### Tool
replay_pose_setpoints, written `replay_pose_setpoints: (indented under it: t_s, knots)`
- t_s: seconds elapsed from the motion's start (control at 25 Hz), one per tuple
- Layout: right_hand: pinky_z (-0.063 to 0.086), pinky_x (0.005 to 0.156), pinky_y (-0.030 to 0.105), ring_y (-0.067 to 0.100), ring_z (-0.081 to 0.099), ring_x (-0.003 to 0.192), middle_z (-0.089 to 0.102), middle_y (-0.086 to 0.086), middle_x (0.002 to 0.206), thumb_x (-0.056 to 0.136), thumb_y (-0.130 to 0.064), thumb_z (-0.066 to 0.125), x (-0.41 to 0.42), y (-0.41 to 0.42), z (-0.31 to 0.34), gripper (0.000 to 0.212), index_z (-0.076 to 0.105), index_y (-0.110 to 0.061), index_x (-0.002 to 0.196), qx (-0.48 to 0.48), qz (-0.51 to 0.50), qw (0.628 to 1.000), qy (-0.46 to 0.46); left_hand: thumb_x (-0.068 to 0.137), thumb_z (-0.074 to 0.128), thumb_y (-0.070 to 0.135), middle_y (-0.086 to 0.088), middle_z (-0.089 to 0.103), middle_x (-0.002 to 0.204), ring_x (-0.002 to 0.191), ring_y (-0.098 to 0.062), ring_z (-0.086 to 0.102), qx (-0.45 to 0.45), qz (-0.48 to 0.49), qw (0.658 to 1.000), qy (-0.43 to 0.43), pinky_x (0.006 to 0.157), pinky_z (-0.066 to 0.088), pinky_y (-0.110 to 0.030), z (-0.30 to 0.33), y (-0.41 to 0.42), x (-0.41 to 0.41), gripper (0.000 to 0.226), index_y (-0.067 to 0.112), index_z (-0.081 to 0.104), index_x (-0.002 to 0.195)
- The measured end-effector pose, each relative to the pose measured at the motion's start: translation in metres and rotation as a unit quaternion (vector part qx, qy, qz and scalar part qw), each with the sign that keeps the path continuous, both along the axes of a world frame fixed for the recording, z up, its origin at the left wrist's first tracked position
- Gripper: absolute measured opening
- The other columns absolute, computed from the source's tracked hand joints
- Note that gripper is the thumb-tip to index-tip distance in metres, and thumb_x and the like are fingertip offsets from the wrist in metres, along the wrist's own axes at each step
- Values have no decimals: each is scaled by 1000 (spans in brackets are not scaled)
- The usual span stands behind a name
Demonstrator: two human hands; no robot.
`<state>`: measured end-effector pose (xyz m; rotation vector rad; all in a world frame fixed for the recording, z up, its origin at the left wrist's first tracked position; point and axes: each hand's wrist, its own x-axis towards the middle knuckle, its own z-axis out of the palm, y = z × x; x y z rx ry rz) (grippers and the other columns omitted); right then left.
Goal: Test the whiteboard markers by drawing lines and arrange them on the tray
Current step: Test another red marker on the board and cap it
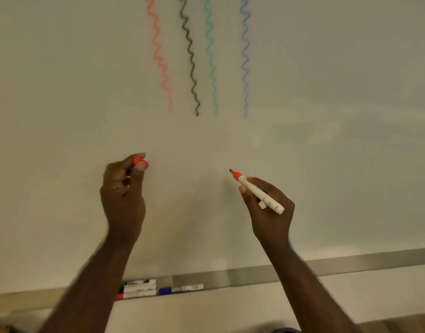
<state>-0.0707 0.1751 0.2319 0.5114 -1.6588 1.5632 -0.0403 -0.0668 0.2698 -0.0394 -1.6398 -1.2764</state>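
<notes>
My right hand (269,207) grips an uncapped white marker (259,193) with a red collar and dark tip pointing up-left, just off the whiteboard (326,68). My left hand (122,188) pinches its red cap (140,162) between thumb and fingers, held up near the board. Several wavy lines run down the board above: red (161,58), black (191,61), green (211,58) and blue (245,58). On the metal tray (254,272) below lie several capped markers: a group of three (139,289) on the left and a blue-capped one (180,289) beside them.
The tray runs along the board's lower edge from left to right. Below it is a pale wall (206,313). The board's lower half carries no marks.
</notes>
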Motion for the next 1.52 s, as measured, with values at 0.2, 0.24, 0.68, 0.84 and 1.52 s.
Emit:
replay_pose_setpoints:
  t_s: [0.2, 0.24, 0.68, 0.84, 1.52]
  knots:
    - [51, 66, 28, 27, 68, 75, 72, 15, 82, 91, -8, 56, 25, -15, -49, 21, 69, 1, 104, -63, 193, 969, -143, 81, 71, 24, 6, 69, 77, 61, -6, 53, 304, -194, 925, -115, 60, 45, -16, -63, 17, 24, 12, 19, 73, 91]
    - [49, 65, 28, 28, 67, 72, 71, 17, 79, 90, -11, 54, 30, -17, -54, 22, 69, 1, 102, -66, 225, 956, -174, 75, 72, 27, 3, 68, 74, 60, -7, 54, 337, -220, 905, -137, 59, 46, -16, -74, 18, 30, 15, 17, 74, 87]
    - [57, 73, 39, 30, 71, 83, 72, 12, 84, 79, -11, 72, 60, -27, -85, 10, 67, -15, 87, 24, 293, 918, -265, 90, 54, 8, -8, 67, 73, 66, -15, 59, 370, -299, 843, -252, 63, 52, -21, -130, 22, 68, 15, 6, 69, 92]
    - [56, 70, 39, 30, 70, 81, 72, 8, 85, 78, -10, 75, 64, -27, -97, 11, 71, -16, 87, 45, 273, 918, -283, 80, 62, 19, -9, 68, 75, 66, -17, 59, 324, -326, 841, -285, 68, 49, -28, -143, 24, 72, 16, 11, 73, 88]
    - [47, 60, 15, 5, 63, 64, 73, -5, 79, 80, -15, 76, 83, 103, -216, 12, 76, -17, 92, 137, 86, 879, -448, 91, 63, 17, -4, 71, 82, 74, -15, 65, -108, -374, 799, -459, 72, 53, -33, -254, 127, 27, 12, 18, 72, 98]
